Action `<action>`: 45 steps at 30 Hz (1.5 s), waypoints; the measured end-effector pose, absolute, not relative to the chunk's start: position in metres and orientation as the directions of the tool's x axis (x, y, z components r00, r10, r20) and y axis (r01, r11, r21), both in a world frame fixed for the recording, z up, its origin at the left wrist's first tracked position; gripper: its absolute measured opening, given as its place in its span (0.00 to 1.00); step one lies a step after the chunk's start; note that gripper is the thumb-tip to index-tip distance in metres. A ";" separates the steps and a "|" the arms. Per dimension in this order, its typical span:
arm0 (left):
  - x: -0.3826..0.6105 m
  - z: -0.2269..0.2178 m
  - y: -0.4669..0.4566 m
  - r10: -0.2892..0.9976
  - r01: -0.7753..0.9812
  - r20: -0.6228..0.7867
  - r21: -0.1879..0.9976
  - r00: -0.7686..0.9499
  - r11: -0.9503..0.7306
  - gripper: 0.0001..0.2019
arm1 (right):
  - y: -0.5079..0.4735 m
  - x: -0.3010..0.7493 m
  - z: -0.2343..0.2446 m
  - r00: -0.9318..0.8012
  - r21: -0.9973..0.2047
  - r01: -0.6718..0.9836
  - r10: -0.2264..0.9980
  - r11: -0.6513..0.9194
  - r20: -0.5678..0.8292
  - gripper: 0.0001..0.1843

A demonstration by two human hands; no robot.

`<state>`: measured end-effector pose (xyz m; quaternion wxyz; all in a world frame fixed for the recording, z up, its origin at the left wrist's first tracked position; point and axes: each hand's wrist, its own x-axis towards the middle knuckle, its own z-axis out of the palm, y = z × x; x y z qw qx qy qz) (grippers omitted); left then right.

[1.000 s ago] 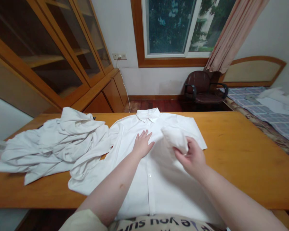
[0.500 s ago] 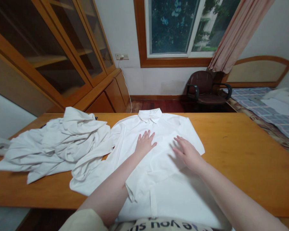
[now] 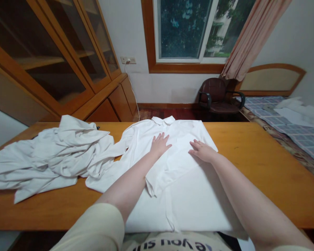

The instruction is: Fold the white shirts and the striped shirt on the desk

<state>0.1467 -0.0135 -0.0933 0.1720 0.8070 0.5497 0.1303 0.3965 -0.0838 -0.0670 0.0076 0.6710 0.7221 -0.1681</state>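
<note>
A white collared shirt [image 3: 188,195] lies spread front up on the wooden table, its collar at the far edge. The sleeve on the right is folded across the front, its cuff end left of the button placket. My left hand [image 3: 160,144] rests with fingers spread on the upper chest, below the collar. On the right part of the chest, my right hand [image 3: 202,151] lies palm down on the folded sleeve, fingers stretched out. Neither hand grips the cloth. The other sleeve reaches left beside a crumpled pile of white cloth [image 3: 49,153].
Bare wood of the table [image 3: 261,174] shows to the right. Behind it stand a glass-door cabinet [image 3: 102,94] on the left and a brown armchair [image 3: 216,94]. A bed with a checked sheet [image 3: 290,115] is at the right, near a pink curtain [image 3: 251,42].
My right hand has come down onto the shirt and lies flat. My left hand has shifted slightly toward the collar. The shirt has moved a little away from me, and the view has shifted slightly.
</note>
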 end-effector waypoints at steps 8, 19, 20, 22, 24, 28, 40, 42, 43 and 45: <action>0.111 -0.071 -0.035 0.961 0.280 -0.148 0.957 0.235 0.079 0.21 | -0.085 0.388 -0.072 0.019 -0.262 0.965 1.000 -0.013 0.022 0.21; 0.056 -0.054 -0.101 0.791 0.483 -0.395 0.863 0.467 0.146 0.17 | -0.083 0.393 -0.079 0.037 -0.281 0.959 0.976 0.025 0.213 0.17; 0.056 -0.053 -0.100 0.787 0.505 -0.395 0.854 0.473 0.124 0.14 | -0.083 0.396 -0.080 0.063 -0.294 0.956 0.967 0.012 0.246 0.18; 0.056 -0.051 -0.098 0.769 0.482 -0.399 0.866 0.500 0.136 0.13 | -0.081 0.404 -0.083 0.149 -0.330 0.943 0.938 -0.040 0.312 0.20; 0.055 -0.049 -0.095 0.739 0.372 -0.412 0.899 0.533 0.232 0.14 | -0.079 0.413 -0.085 0.239 -0.387 0.917 0.909 -0.096 0.341 0.22; 0.042 -0.042 -0.091 0.705 0.105 -0.416 0.891 0.575 0.441 0.16 | -0.076 0.428 -0.088 0.351 -0.522 0.841 0.876 -0.140 0.330 0.26; -0.002 -0.031 -0.088 0.771 0.424 -0.514 0.835 0.376 0.350 0.17 | -0.076 0.435 -0.083 0.564 -0.756 0.575 0.821 -0.313 0.089 0.27; -0.002 -0.038 -0.086 0.791 0.484 -0.537 0.797 0.294 0.361 0.16 | -0.073 0.439 -0.086 0.564 -0.739 0.583 0.823 -0.338 0.069 0.26; -0.002 -0.039 -0.085 0.793 0.487 -0.543 0.791 0.277 0.371 0.16 | -0.072 0.441 -0.088 0.560 -0.739 0.581 0.826 -0.341 0.059 0.25; -0.002 -0.039 -0.082 0.801 0.443 -0.538 0.805 0.264 0.394 0.15 | -0.070 0.446 -0.091 0.546 -0.775 0.544 0.837 -0.321 0.037 0.24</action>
